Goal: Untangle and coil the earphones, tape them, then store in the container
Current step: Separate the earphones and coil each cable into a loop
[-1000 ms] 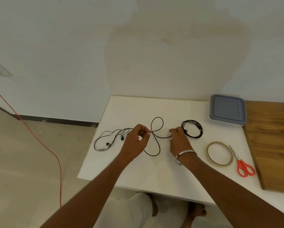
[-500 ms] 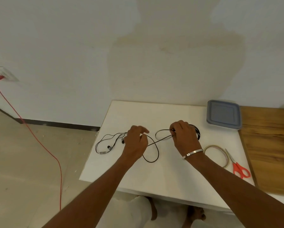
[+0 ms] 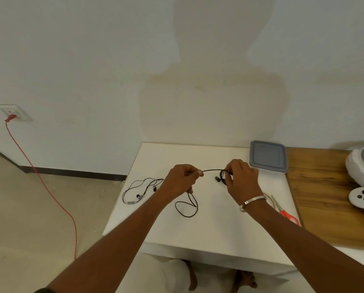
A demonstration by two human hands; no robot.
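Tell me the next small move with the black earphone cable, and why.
Probably wind another turn: the right hand pinches the small coil, the left hand holds the black earphone cable stretched between them, and a loose loop lies on the white table. Feed that slack onto the coil.

just one head-worn wide-angle cam, looking forward and down at the white table (image 3: 219, 233), close in, wall behind

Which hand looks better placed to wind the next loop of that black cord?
Probably the left hand: it pinches the free black cord trailing to the table, while the right hand is occupied gripping the coil.
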